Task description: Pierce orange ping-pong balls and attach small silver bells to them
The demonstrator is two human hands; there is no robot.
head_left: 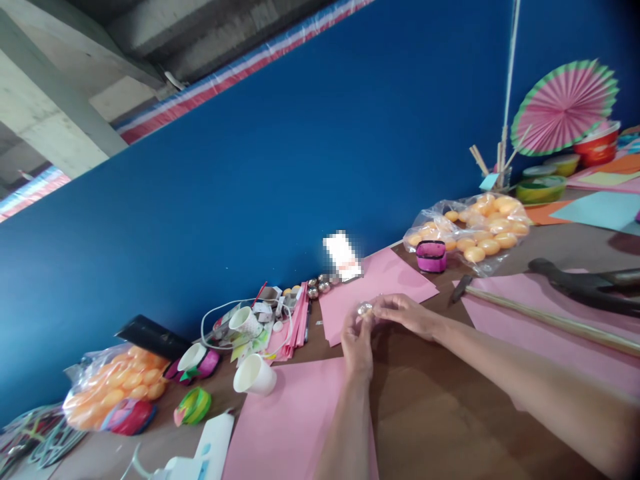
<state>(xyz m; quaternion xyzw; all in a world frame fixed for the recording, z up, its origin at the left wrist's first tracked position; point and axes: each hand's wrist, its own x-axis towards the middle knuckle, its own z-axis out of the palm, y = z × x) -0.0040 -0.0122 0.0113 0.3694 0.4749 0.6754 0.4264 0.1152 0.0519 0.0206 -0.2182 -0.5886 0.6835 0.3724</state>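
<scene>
Head view: table (450, 413), four pink sheets (295, 427), two bags (467, 230) of orange balls, two white cups (255, 375). Left hand (357, 343) and right hand (405, 313) together pinch one silver ball (365, 309) above the table's middle.

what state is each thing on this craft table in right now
small shiny ball: pinched between both hands
left hand: closed on the ball
right hand: fingertips on the ball
white paper cup: tipped on its side
bag of orange balls: lying, full
paper fan: spread open
</scene>
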